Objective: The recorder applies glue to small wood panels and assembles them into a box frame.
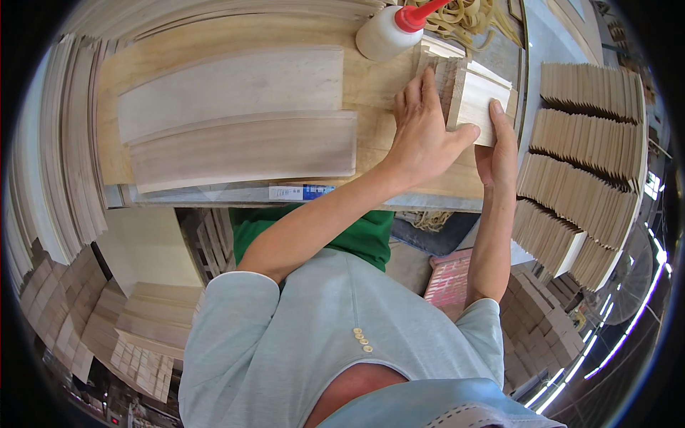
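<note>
Head view: the left hand [428, 132] and right hand [499, 143] together grasp a stack of small wooden pieces [479, 103] at the right side of the wooden board [367, 78]. A white bottle [378, 36] with a red cap stands just beyond the stack (its contents cannot be determined). Below the table edge, a tangle of tan bands [432, 220] lies at a dark container [435, 240]; whether inside is unclear. The pink basket [446, 282] is partly covered by the right forearm, contents unreadable. The bottle's nozzle tip is cut off above; some right-hand fingers are hidden.
</note>
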{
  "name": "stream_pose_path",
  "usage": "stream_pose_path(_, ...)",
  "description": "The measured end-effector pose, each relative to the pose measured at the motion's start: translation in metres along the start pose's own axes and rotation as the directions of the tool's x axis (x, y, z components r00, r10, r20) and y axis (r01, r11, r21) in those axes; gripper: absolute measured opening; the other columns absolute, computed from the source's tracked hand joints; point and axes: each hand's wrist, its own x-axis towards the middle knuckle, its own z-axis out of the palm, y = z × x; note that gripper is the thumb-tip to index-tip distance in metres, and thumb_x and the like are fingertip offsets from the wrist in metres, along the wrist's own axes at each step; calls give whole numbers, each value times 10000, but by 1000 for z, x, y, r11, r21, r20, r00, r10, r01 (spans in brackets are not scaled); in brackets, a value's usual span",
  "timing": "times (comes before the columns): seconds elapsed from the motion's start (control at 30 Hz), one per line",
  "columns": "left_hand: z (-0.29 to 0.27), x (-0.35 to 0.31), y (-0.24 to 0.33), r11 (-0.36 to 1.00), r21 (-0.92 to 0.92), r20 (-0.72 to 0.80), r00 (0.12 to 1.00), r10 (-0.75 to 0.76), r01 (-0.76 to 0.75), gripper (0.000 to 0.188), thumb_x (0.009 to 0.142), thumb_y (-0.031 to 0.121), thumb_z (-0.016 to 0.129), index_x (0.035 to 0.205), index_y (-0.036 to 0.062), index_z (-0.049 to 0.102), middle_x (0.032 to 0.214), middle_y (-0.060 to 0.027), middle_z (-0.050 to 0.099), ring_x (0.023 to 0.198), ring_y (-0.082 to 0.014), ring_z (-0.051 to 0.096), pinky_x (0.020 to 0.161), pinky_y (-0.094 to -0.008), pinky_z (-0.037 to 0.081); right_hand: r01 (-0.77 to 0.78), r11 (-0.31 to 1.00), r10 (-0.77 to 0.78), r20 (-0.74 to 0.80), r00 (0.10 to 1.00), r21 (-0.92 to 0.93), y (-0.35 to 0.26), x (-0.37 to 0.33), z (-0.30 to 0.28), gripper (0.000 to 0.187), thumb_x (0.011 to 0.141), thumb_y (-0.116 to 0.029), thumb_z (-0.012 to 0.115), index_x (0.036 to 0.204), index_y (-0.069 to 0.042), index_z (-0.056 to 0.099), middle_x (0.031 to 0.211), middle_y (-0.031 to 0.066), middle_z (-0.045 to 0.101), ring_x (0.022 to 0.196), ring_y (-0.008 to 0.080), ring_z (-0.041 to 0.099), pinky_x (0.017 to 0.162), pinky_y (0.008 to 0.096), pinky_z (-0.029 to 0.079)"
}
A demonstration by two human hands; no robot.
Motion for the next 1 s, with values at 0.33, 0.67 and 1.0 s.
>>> stream_pose_path(0.33, 0, -18, 5, 991, 84, 29, 995, 97, -99, 991, 783, 354, 713, 1389, -205, 163, 1408, -332, 258, 1338, -452, 229, 1132, -478, 201, 1, 995, 3, -43, 999, 102, 6, -23, -9, 457, 973, -281, 528, 1324, 6, 467, 1275, 130, 572, 1171, 239, 556, 1020, 396, 429)
stream_pose_path(0.67, -1, -15, -3, 997, 70, 42, 999, 12, -15, 988, 778, 344, 722, 1396, -193, 169, 1402, -298, 254, 1329, -442, 242, 1113, -456, 260, 13, 995, -2, -108, 994, 100, 15, -24, 0, 447, 936, -291, 615, 1210, 57, 555, 1204, 128, 600, 1109, 184, 559, 978, 328, 418)
stream_pose_path(1.0, -4, -29, 4, 993, 94, 31, 997, 65, -67, 959, 781, 321, 716, 1399, -186, 184, 1397, -305, 250, 1307, -445, 263, 1105, -466, 261, 28, 997, -23, -69, 997, 67, 17, -37, -7, 481, 953, -300, 557, 1314, 9, 480, 1251, 112, 590, 1176, 217, 551, 1025, 376, 410)
